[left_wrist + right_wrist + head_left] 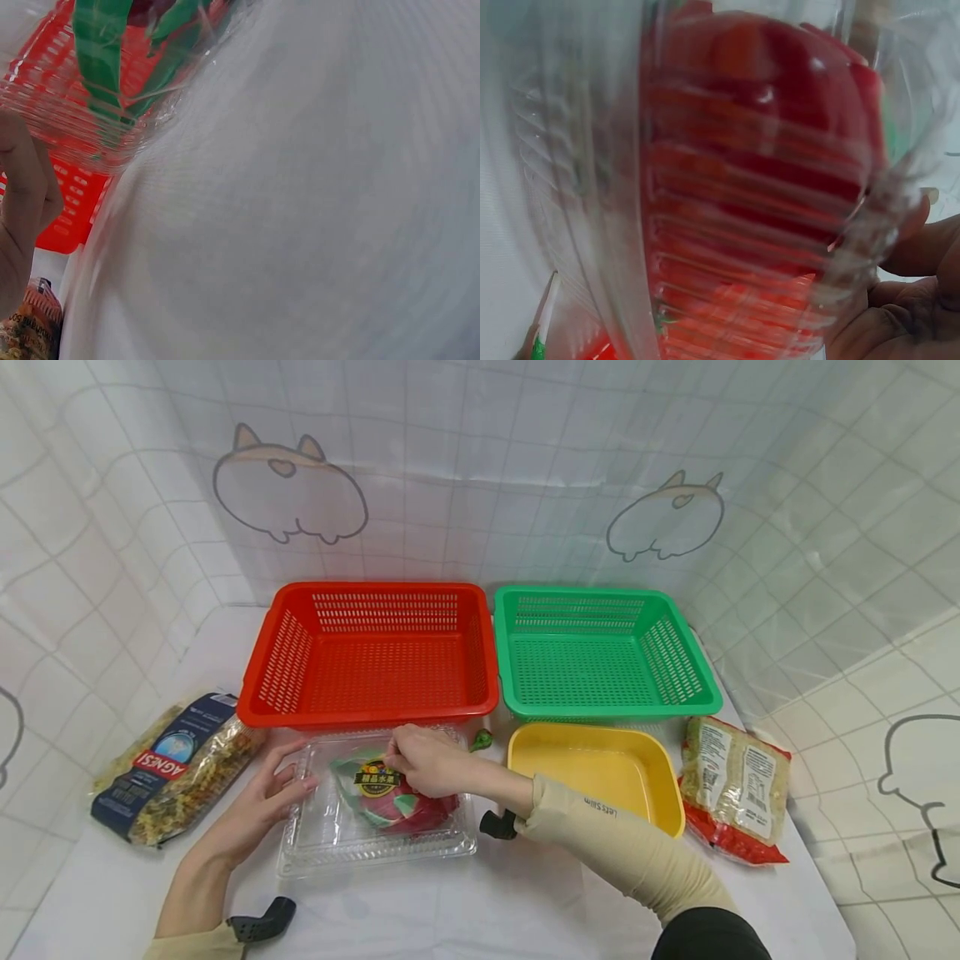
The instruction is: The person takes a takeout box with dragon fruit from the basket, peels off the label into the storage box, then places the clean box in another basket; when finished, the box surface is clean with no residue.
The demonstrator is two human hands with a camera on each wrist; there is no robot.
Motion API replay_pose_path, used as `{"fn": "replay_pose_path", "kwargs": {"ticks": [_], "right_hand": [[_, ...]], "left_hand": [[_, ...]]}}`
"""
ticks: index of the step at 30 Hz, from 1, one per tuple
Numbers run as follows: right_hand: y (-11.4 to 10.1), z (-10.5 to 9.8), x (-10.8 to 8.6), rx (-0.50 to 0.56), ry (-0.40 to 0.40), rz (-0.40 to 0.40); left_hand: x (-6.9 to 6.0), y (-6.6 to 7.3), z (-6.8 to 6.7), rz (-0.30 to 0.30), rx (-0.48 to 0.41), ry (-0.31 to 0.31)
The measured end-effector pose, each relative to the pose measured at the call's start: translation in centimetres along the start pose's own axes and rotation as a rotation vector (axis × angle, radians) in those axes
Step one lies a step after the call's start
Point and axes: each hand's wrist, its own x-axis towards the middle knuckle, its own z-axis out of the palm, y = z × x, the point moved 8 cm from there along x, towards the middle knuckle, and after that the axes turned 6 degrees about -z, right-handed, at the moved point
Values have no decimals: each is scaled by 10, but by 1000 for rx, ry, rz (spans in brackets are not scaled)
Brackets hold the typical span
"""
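Observation:
A clear plastic container (322, 839) lies on the table below the red basket, lid closed, with a red and green dragon fruit (431, 812) inside and a black round sticker (377, 778) on top. My left hand (255, 802) holds its left edge, thumb at the lid. Over the lid, my right hand (433, 764) has its fingers curled beside the sticker; its fingertips are partly hidden. In the left wrist view, bent fingers (26, 180) are beside the container's ridged side (67, 124). The right wrist view shows the right hand (907, 300) at the container's edge, the fruit (765, 142) behind plastic.
A red basket (367, 718) and a green basket (615, 706) stand at the back. The yellow tray (671, 793) is right of the container, with a small green item (482, 740) between them. A pasta bag (176, 768) lies left, a red-ended grain bag (735, 785) right.

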Motion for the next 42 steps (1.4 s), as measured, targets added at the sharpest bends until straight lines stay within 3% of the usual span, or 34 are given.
{"fn": "replay_pose_path", "kwargs": {"ticks": [17,27,35,39,42], "right_hand": [[5,2,-5,84,-2,-7],[11,6,-9,279,-33,-11],[19,9,-13,433,-9,-6],[20,5,-17,477,15,-15],[19,-5,-23,449,50,-36]], "left_hand": [[1,-1,1,-11,-8,-10],[2,-1,0,-9,12,-4],[2,-2,-1,-14,-13,-9],[2,-2,-1,-14,-13,-11],[1,-1,-3,-18,-4,-12]]}}
